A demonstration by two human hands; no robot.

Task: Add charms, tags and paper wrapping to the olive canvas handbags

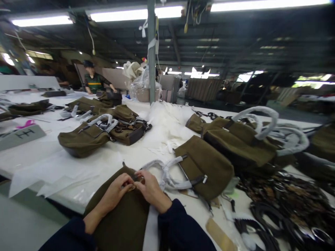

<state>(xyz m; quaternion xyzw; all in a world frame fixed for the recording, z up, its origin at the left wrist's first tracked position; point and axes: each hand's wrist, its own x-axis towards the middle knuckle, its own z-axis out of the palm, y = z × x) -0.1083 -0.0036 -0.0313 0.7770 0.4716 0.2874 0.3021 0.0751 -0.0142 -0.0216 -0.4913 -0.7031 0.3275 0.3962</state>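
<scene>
Okay, so both hands are working together at the top edge of an olive canvas bag [117, 216] lying flat on the desk [54, 170] right in front of the person. The left hand [112, 193] and right hand [151, 190] are meeting in the middle, each grip closed and pinching a small dark fitting [134, 178], though the fingers are hiding most of it, so I can't tell exactly what it is. Navy sleeves [180, 226] are covering both forearms. Just beside the right hand, a second olive bag [206, 170] is lying with its white-wrapped handles [167, 174] pointing toward the fingers. Further right, a heap of dark coiled straps [274, 212] is sitting on the desk, with more olive bags [240, 143] next to it. White tissue paper [167, 122] is spreading across the middle, and at the far end a co-worker [95, 82] in a striped top is leaning over another bag [110, 98].
</scene>
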